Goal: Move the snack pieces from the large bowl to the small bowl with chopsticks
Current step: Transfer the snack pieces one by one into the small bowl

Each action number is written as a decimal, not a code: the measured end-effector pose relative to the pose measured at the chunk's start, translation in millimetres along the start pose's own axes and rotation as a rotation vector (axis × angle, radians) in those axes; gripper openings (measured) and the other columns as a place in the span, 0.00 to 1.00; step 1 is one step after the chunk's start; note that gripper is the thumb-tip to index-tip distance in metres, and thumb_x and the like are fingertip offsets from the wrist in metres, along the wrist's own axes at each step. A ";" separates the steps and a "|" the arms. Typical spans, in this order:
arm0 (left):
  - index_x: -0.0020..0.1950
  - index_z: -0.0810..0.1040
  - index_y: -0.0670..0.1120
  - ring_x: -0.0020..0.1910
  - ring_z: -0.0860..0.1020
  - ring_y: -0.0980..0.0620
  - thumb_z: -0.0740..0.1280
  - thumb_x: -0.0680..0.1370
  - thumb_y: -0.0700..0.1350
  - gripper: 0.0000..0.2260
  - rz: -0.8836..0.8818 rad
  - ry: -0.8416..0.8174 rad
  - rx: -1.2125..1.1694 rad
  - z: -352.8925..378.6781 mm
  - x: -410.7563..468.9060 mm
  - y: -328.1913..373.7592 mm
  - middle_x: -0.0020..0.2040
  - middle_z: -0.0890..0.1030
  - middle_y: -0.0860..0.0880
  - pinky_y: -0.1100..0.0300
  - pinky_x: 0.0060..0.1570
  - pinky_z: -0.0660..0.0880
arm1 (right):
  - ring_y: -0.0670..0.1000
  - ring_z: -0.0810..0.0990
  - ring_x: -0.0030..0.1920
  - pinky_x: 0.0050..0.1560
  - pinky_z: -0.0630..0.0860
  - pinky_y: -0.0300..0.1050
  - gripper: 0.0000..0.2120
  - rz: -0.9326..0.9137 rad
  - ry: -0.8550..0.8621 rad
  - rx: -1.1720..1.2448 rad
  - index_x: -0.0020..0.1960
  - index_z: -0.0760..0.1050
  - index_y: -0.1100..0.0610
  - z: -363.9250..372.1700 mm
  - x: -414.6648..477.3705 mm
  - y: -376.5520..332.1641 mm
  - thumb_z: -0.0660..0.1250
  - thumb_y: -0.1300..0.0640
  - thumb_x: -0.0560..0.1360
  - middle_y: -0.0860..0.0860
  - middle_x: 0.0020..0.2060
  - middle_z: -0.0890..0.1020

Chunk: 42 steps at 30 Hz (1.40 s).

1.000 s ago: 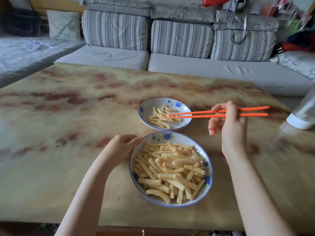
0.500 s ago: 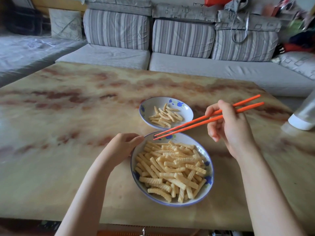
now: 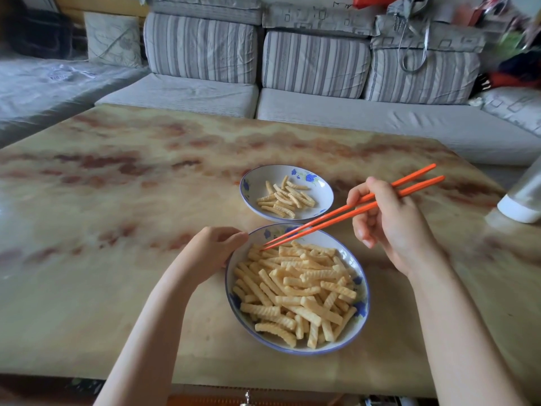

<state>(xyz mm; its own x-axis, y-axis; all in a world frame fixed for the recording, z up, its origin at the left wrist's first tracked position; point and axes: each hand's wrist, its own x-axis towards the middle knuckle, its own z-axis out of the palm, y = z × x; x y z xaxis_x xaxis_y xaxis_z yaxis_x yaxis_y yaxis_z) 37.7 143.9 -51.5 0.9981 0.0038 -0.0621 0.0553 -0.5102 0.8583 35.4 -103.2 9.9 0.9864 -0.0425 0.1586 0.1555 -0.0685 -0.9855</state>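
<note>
The large white bowl (image 3: 361,310) with blue flowers sits near the table's front edge, heaped with yellow ridged snack sticks (image 3: 295,288). Behind it stands the small bowl (image 3: 251,186), which has several sticks (image 3: 285,199) in it. My right hand (image 3: 392,227) grips a pair of orange chopsticks (image 3: 336,213). Their tips rest close together at the far left of the pile in the large bowl. My left hand (image 3: 210,250) holds the large bowl's left rim with curled fingers.
The marbled tan table (image 3: 117,200) spreads wide to the left and behind the bowls. A white and clear container (image 3: 524,197) stands at the right edge. A grey striped sofa (image 3: 307,92) runs along the far side.
My right hand swung the chopsticks from over the small bowl back down to the large bowl. Their tips now touch the pile. My left hand stayed on the rim.
</note>
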 end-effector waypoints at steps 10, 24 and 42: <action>0.49 0.84 0.48 0.37 0.76 0.54 0.64 0.78 0.48 0.10 0.003 0.008 -0.008 0.2 -0.3 -1.3 0.40 0.83 0.50 0.60 0.41 0.74 | 0.50 0.63 0.18 0.19 0.61 0.38 0.21 0.060 0.040 0.024 0.37 0.72 0.61 -6.8 1.5 3.2 0.51 0.54 0.83 0.54 0.18 0.70; 0.45 0.83 0.48 0.36 0.75 0.52 0.64 0.78 0.49 0.10 -0.005 -0.013 -0.022 0.3 1.2 -3.2 0.36 0.81 0.49 0.60 0.39 0.73 | 0.52 0.64 0.17 0.21 0.59 0.38 0.20 -0.013 0.211 0.127 0.35 0.71 0.59 -5.0 2.7 0.2 0.50 0.55 0.82 0.53 0.16 0.69; 0.49 0.84 0.47 0.41 0.79 0.50 0.64 0.78 0.48 0.10 -0.015 -0.003 0.002 -0.8 -1.2 1.6 0.43 0.84 0.46 0.53 0.47 0.78 | 0.52 0.69 0.19 0.24 0.64 0.43 0.20 -0.203 0.360 0.093 0.36 0.72 0.58 12.3 10.9 8.9 0.50 0.56 0.83 0.52 0.18 0.73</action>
<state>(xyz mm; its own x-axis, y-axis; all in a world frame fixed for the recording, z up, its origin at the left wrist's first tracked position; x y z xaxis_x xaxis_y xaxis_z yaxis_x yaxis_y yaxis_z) 36.6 143.7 -49.7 0.9970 0.0095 -0.0765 0.0706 -0.5115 0.8564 48.2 -92.0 2.1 0.8564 -0.3836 0.3455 0.3655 -0.0221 -0.9306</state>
